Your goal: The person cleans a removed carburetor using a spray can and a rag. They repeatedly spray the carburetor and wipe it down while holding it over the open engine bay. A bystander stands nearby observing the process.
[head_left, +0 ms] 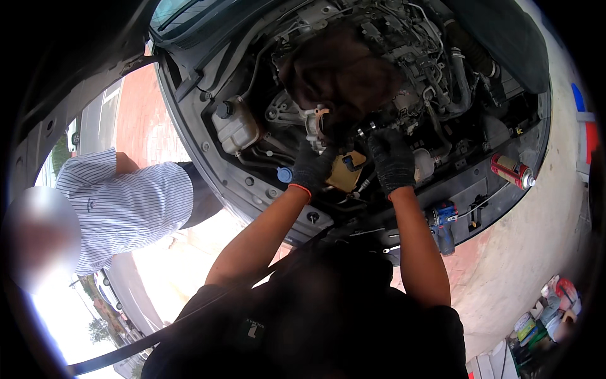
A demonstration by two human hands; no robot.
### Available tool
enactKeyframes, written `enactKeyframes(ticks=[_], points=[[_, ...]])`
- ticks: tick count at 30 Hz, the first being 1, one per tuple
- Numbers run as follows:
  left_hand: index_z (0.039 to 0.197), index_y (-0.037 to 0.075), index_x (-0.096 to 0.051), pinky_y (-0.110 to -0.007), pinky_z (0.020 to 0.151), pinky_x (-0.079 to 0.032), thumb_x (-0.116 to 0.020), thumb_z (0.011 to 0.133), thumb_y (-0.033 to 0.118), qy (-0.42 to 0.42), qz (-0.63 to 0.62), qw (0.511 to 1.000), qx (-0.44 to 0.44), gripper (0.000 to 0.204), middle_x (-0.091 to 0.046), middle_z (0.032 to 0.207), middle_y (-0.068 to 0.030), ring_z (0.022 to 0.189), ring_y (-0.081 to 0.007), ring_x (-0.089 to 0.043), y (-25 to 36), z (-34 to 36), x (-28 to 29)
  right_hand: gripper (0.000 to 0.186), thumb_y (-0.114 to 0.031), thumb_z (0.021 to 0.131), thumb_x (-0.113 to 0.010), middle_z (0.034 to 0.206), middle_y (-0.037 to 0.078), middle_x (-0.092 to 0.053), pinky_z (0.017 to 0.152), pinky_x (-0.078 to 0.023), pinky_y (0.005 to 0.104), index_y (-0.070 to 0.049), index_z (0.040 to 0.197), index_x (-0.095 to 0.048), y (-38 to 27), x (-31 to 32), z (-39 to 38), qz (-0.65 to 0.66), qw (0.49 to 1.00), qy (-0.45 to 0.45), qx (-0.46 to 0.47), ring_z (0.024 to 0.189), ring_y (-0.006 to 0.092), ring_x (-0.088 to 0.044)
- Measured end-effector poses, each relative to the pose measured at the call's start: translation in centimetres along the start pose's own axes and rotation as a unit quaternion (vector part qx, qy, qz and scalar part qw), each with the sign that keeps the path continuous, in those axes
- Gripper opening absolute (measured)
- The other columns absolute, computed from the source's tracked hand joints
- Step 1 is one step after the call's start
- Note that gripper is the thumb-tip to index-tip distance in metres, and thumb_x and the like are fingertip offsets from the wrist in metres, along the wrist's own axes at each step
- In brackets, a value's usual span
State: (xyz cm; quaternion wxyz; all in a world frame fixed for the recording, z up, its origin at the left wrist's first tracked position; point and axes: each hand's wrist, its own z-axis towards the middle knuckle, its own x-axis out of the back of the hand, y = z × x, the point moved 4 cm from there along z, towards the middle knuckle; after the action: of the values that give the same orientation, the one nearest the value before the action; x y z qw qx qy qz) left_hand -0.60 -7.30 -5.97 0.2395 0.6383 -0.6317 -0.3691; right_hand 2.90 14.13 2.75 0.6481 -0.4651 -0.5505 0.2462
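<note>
Both my hands, in dark knitted gloves with orange cuffs, reach into a car's engine bay. My left hand is just below a pale metal housing with a round opening; its fingertips are lost in shadow. My right hand has its fingers curled at a dark part with two shiny metal bands; what lies inside the grip is hidden. Between the hands sits a yellowish-tan panel with a black fitting on it. A dark brown cloth covers the engine beyond them.
A translucent coolant tank and a blue cap are at left. A red spray can and a blue cordless driver rest along the front edge at right. A person in a striped shirt stands at left.
</note>
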Motion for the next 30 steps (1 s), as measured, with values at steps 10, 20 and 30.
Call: enactKeyframes(ticks=[10,20,30], points=[[0.125,-0.001,-0.053,-0.035,0.084,-0.053,-0.069,0.092,0.018,0.096,0.238,0.960,-0.109,0.042,-0.071,0.103,-0.0115,0.094,-0.0204,-0.068,5.2,-4.2,-2.7,0.037,-0.045,0.094,-0.060,0.112,0.021,-0.069,0.087,-0.054,0.0536,-0.014,0.113,-0.063,-6.2,-7.2,7.5,-0.234,0.964,-0.125,0.012,0.104,0.0435,-0.067],[0.140,-0.001,-0.046,-0.038,0.090,-0.054,-0.076,0.082,0.027,0.107,0.312,0.940,-0.084,0.071,-0.071,0.112,-0.0169,0.103,-0.0281,-0.070,3.8,-3.1,-2.1,0.036,-0.029,0.086,-0.074,0.114,0.020,-0.070,0.093,-0.053,0.0468,-0.008,0.113,-0.063,-2.6,-7.8,6.8,-0.187,0.959,-0.200,-0.077,0.109,0.0384,-0.066],[0.137,0.000,-0.048,-0.042,0.091,-0.054,-0.077,0.083,0.033,0.107,0.370,0.919,-0.083,0.070,-0.071,0.114,-0.0182,0.105,-0.0321,-0.070,5.0,-3.7,-2.8,0.045,-0.041,0.084,-0.076,0.105,0.016,-0.073,0.090,-0.053,0.0456,-0.008,0.110,-0.063,-0.4,-7.7,7.2,-0.101,0.982,-0.122,-0.105,0.104,0.0373,-0.069]])
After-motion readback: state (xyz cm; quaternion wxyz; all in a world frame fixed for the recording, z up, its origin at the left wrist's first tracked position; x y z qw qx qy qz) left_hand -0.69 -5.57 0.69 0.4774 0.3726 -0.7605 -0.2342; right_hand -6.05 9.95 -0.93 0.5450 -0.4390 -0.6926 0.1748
